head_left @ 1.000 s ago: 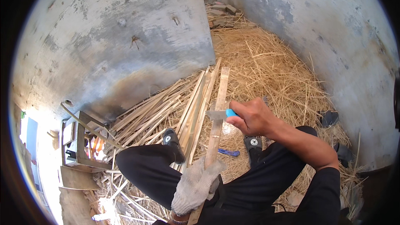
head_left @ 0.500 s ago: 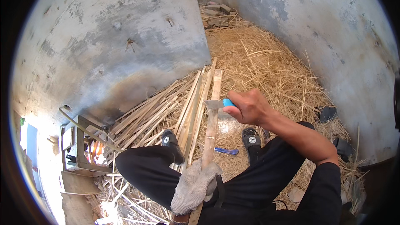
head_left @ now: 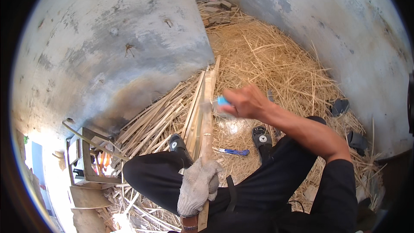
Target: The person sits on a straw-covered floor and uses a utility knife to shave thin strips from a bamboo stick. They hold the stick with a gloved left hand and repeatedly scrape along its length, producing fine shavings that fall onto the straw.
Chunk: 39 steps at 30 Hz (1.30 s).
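Gloved left hand (head_left: 197, 186) gripping wooden strip (head_left: 207, 116), right hand (head_left: 245, 102) clutching blue-handled knife (head_left: 221, 102), straw (head_left: 276, 60), 2 sandals (head_left: 260, 138)

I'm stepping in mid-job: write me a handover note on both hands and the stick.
Left hand, in a grey work glove, grips the lower end of a long wooden stick over the lap.
Right hand, bare, holds a blue-handled tool against the stick's upper part; its blade is blurred.
Split sticks lie piled on the straw at left.
A second blue-handled tool lies between the sandalled feet.
How far the stick is worked cannot be told.

A single head-worn fisheye view looks steeply down, close over the lap and straw-covered ground (head_left: 276, 56).
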Motion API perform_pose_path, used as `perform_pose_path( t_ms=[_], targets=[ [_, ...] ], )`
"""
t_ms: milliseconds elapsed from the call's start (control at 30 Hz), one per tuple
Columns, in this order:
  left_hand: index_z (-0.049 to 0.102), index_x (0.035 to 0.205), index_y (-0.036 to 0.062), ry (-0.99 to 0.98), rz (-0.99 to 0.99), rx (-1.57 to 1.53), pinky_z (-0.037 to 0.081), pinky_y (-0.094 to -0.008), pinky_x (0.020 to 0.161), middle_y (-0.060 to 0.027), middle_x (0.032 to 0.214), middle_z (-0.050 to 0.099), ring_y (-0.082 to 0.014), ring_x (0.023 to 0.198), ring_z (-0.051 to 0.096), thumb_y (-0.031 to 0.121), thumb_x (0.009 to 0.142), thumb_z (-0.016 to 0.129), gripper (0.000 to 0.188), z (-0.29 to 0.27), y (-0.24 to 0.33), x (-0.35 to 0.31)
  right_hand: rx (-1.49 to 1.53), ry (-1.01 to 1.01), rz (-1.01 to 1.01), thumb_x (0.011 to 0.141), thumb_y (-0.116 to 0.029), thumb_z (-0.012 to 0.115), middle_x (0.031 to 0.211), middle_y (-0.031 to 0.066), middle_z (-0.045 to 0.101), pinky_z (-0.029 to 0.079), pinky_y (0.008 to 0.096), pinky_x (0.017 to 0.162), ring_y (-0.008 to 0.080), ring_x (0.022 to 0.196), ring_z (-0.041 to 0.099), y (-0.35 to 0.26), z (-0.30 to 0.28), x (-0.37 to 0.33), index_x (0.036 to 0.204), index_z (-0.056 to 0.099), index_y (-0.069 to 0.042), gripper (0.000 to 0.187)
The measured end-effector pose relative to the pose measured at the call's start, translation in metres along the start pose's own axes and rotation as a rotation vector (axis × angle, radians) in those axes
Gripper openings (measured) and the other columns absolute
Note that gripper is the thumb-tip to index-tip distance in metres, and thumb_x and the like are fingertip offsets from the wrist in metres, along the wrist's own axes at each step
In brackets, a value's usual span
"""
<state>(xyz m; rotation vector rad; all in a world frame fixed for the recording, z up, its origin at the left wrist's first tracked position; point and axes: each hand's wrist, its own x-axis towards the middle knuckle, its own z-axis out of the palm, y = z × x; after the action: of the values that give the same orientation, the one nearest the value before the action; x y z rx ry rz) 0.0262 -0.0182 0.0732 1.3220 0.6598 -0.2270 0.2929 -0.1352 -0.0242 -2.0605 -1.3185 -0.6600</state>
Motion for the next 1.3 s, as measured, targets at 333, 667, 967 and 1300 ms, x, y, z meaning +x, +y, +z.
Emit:
perform_pose_path(
  t_ms=[333,667,967,1300],
  targets=[
    [0.059,0.093,-0.0011,-0.057,-0.026,-0.078,0.031,-0.0248,0.036,-0.0013,0.053,0.043,-0.0094,0.038,0.038,0.026,0.101,0.055,0.028,0.002,0.008,-0.002,0.303,-0.056,0.262,0.105,-0.043,0.045,0.048,0.0004,0.042,0.033,0.0355,0.035,0.0157,0.037,0.041,0.010,-0.048,0.021,0.078,0.052,-0.009,0.044],
    [0.057,0.087,0.0000,-0.046,-0.037,-0.095,0.028,-0.0239,0.033,-0.0009,0.050,0.041,-0.0075,0.035,0.035,0.025,0.099,0.057,0.028,0.011,0.003,-0.005,0.122,-0.026,-0.084,0.102,-0.053,0.048,0.048,0.0040,0.044,0.033,0.0359,0.035,0.0192,0.036,0.044,-0.001,-0.036,0.012,0.072,0.046,-0.011,0.052],
    [0.056,0.089,0.0013,-0.069,-0.021,-0.115,0.030,-0.0253,0.035,-0.0007,0.051,0.040,-0.0091,0.037,0.037,0.025,0.099,0.058,0.026,0.004,0.002,-0.003,0.041,0.079,-0.040,0.104,-0.052,0.044,0.047,0.0046,0.043,0.032,0.0349,0.034,0.0181,0.035,0.042,0.001,-0.035,0.022,0.069,0.046,-0.010,0.055],
    [0.057,0.084,0.0005,-0.003,0.041,-0.132,0.030,-0.0235,0.031,-0.0018,0.050,0.043,-0.0071,0.035,0.036,0.026,0.100,0.056,0.030,-0.002,0.002,-0.006,0.026,0.170,0.430,0.106,-0.044,0.043,0.046,-0.0030,0.041,0.028,0.0305,0.032,0.0124,0.035,0.037,0.052,-0.069,0.017,0.074,0.054,-0.010,0.048]
  ],
)
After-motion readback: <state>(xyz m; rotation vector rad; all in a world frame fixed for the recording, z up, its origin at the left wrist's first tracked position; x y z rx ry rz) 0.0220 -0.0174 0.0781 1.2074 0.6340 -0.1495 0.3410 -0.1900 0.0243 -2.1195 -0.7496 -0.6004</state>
